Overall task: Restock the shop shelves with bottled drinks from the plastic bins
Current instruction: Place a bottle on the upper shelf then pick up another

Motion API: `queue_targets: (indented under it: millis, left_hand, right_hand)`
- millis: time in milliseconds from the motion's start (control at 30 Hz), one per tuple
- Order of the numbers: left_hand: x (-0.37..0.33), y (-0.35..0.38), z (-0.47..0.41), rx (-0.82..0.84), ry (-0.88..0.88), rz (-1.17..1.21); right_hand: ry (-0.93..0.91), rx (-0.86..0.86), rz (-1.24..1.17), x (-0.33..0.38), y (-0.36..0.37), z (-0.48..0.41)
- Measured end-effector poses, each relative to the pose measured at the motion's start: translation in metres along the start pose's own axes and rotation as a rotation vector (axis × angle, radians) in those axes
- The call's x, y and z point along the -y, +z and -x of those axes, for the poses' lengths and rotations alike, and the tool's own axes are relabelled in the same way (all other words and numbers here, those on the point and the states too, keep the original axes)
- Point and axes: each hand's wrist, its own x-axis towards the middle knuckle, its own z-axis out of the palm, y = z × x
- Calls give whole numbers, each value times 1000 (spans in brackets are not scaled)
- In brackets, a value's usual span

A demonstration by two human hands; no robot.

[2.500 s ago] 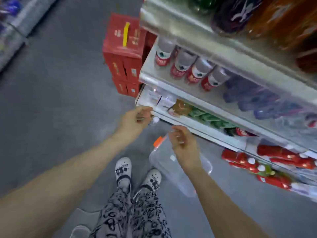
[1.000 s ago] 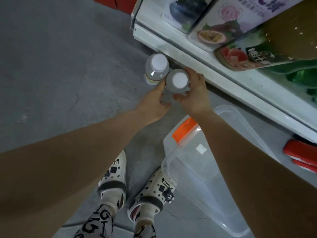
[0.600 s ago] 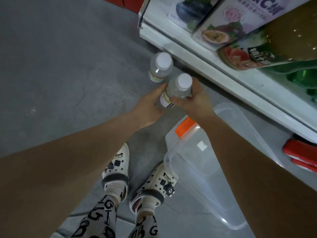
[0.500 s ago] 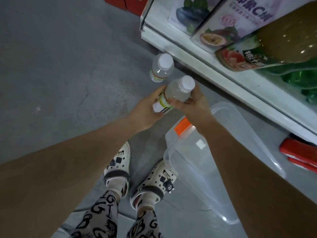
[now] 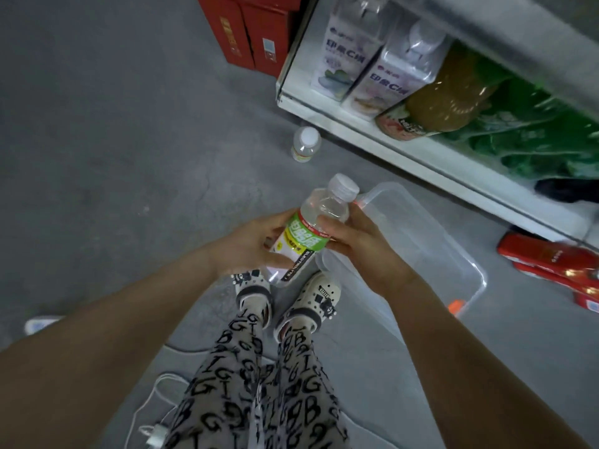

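A clear bottle [image 5: 311, 228] with a white cap and a green and yellow label is tilted between my two hands, above my feet. My left hand [image 5: 249, 244] grips its lower part. My right hand [image 5: 353, 241] grips its upper body near the label. A second bottle [image 5: 305, 144] of the same kind stands on the grey floor by the shelf's corner. The clear plastic bin [image 5: 431, 241] with an orange clip lies on the floor to the right of my feet and looks empty. The white shelf [image 5: 389, 150] holds drink cartons and bottles.
Red boxes [image 5: 252, 37] are stacked on the floor behind the shelf's left end. Red bottles [image 5: 551, 260] lie on the bottom shelf at the right. A white cable and charger [image 5: 152, 426] lie on the floor by my legs.
Both hands lifted one of the two bottles off the floor and brought it back toward my body, tilting it. The other bottle stayed standing by the shelf.
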Motion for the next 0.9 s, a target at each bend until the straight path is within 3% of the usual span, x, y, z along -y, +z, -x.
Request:
queue_targets:
  millis: [233, 333, 500, 733, 900]
  left_hand:
    - [-95, 27, 93, 26, -25, 24]
    - [-144, 42, 132, -36, 3, -15]
    - [-216, 62, 185, -144, 102, -55]
    - [-287, 70, 241, -45, 173, -103]
    - [-338, 77, 264, -99, 285, -161]
  right_hand:
    - [19, -129, -60, 67, 24, 111]
    - [-11, -187, -111, 99, 30, 154]
    - [-100, -249, -6, 142, 39, 222]
    - [-192, -233, 39, 199, 36, 300]
    - [-320, -293, 108, 232, 28, 346]
